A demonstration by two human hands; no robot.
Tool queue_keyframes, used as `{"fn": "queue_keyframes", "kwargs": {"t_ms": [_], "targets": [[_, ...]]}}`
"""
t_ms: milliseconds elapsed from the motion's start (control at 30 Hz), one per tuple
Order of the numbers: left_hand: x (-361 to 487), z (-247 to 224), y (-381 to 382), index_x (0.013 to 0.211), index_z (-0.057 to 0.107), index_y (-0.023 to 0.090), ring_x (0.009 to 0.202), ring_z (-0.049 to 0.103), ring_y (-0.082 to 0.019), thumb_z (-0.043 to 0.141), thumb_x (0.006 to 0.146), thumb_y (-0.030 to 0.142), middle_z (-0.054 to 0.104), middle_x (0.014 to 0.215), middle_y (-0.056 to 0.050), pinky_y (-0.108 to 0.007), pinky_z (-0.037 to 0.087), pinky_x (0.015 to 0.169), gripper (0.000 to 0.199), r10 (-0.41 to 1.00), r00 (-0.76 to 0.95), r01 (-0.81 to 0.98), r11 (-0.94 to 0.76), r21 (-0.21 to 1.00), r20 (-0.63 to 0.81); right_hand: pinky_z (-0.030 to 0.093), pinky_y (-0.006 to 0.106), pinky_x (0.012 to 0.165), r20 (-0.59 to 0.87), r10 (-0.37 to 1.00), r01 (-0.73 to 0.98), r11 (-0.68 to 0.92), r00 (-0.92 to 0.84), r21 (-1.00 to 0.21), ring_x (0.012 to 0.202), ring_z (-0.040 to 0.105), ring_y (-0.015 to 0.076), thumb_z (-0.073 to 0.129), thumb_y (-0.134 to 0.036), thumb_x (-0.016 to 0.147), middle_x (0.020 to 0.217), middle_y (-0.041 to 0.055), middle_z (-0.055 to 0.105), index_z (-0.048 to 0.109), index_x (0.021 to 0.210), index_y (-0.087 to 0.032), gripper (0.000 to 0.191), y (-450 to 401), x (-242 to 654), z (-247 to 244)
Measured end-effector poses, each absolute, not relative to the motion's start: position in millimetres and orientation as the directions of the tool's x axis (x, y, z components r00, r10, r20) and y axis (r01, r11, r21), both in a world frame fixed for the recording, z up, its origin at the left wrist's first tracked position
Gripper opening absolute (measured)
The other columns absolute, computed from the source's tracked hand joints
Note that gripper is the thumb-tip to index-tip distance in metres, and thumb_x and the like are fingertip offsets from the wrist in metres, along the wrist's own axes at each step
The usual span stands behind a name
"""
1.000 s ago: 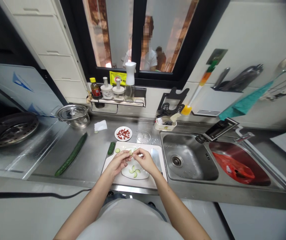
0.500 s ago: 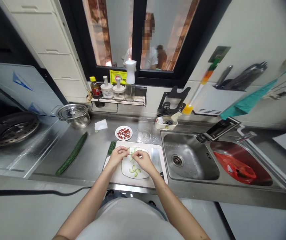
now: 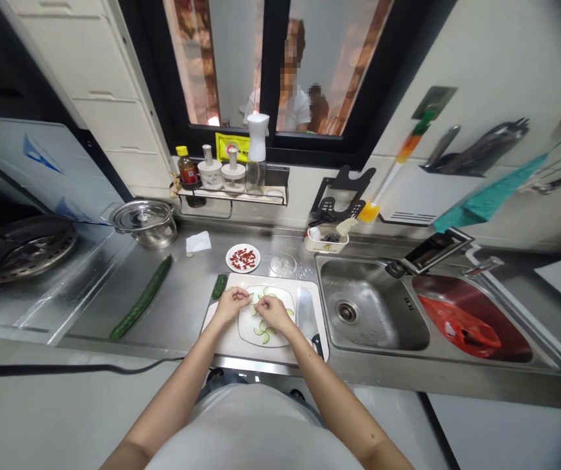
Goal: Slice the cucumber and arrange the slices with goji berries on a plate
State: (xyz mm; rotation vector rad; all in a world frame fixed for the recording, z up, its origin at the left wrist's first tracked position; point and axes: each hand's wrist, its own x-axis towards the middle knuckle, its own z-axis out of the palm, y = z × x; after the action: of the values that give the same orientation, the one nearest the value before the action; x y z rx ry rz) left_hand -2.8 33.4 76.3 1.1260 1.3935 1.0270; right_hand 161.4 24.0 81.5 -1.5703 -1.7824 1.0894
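A white, rounded-square plate (image 3: 245,334) lies on a pale cutting board (image 3: 222,351). Thin cucumber slices (image 3: 264,332) form a pinwheel near its front, and more slices lie along its back and right side. Over the plate's left part, my left hand (image 3: 232,305) is closed in a pinch with a green-edged cucumber slice at the fingertips. Close beside it, my right hand (image 3: 273,312) pinches low over the plate, seemingly on a cucumber slice mostly hidden by the fingers. A kitchen knife (image 3: 305,312) rests on the board's right side.
Left of the board are a cucumber piece (image 3: 219,286) and a long cucumber (image 3: 142,299). Behind it stands a small plate of red pieces (image 3: 243,258). A double sink (image 3: 373,307) lies right, with a red bag (image 3: 466,329). A lidded pot (image 3: 145,223) stands back left.
My fingertips, almost touching before, have come slightly apart. My right hand has moved a little left and lower over the plate, while my left hand stays nearly in place.
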Motion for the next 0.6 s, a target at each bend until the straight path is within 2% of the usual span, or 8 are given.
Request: {"fn": "queue_keyframes", "kwargs": {"t_ms": [167,300,467,600], "targets": [[-3,62,34,0.071,0.062,0.015,0.062,0.058,-0.013,0.072,0.057,0.024,0.061,0.062,0.001,-0.022,0.043,0.061,0.019,0.981,-0.056,0.269,0.193,0.944,-0.185,0.036,0.02,0.053,-0.212,0.962,0.68,-0.04,-0.172,-0.732,0.052,0.054,0.0101,0.055,-0.019,0.075,0.055,-0.0008,0.062,0.067,0.066,-0.017,0.015,24,155,73],[-1,56,32,0.074,0.064,0.016,0.064,0.059,-0.013,0.066,0.062,0.018,0.062,0.065,0.001,-0.022,0.042,0.063,0.012,0.984,-0.057,0.448,0.174,0.877,-0.166,0.034,0.021,0.054,-0.241,0.961,0.756,-0.059,-0.133,-0.652,0.058,0.056,0.0118,0.055,-0.019,0.074,0.062,0.0023,0.066,0.067,0.064,-0.017,0.016,24,149,66],[1,55,29,0.08,0.066,0.019,0.07,0.06,-0.014,0.062,0.068,0.016,0.065,0.071,0.0,-0.022,0.039,0.066,0.013,0.992,-0.034,0.612,0.117,0.782,-0.121,0.033,0.023,0.054,-0.265,0.962,0.801,-0.104,-0.07,-0.59,0.064,0.058,0.0144,0.053,-0.02,0.076,0.068,0.0053,0.068,0.067,0.064,-0.018,0.018,23,145,58],[3,55,26,0.084,0.067,0.02,0.075,0.059,-0.016,0.06,0.072,0.016,0.066,0.076,-0.002,-0.023,0.037,0.067,0.015,0.997,0.019,0.721,0.037,0.692,-0.073,0.035,0.024,0.059,-0.284,0.958,0.84,-0.122,-0.04,-0.528,0.073,0.061,0.0169,0.052,-0.024,0.079,0.077,0.0077,0.07,0.068,0.073,-0.018,0.018,22,143,58]]}}
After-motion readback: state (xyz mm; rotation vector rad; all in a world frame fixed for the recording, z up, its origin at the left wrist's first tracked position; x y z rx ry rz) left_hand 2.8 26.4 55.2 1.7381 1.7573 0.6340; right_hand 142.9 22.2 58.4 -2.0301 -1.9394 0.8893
